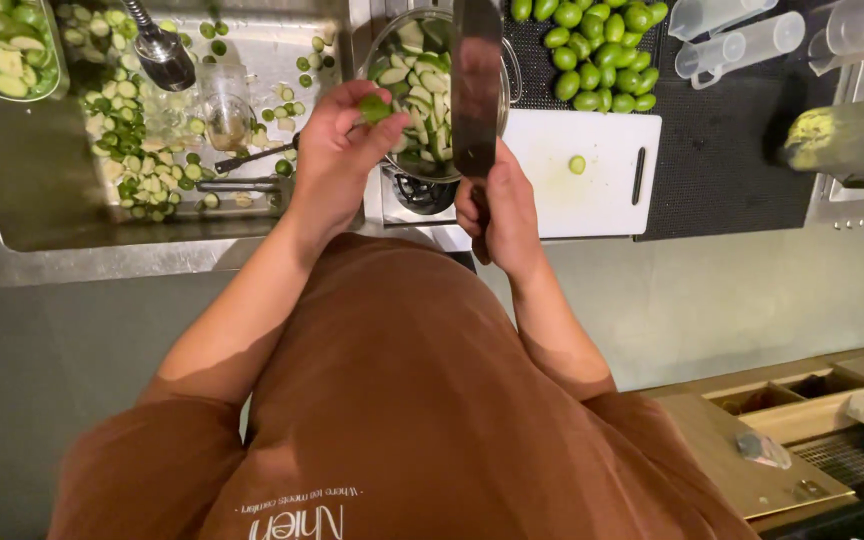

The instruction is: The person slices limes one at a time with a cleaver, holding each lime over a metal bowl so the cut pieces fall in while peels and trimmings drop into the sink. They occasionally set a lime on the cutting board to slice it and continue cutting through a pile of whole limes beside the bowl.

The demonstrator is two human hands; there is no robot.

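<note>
Here, left hand (pixel 337 140) pinches green fruit (pixel 374 107); rt hand (pixel 497 205) grips cleaver (pixel 476 85).

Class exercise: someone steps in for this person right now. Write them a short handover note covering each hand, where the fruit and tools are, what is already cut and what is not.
Left hand: holds one small green fruit over the glass bowl.
Right hand: grips the cleaver, blade pointing away.
Done: the bowl is full of cut slices; trimmings lie in the sink.
Left: a pile of whole green fruits sits on the dark mat beyond the white cutting board, which carries one cut piece.
</note>
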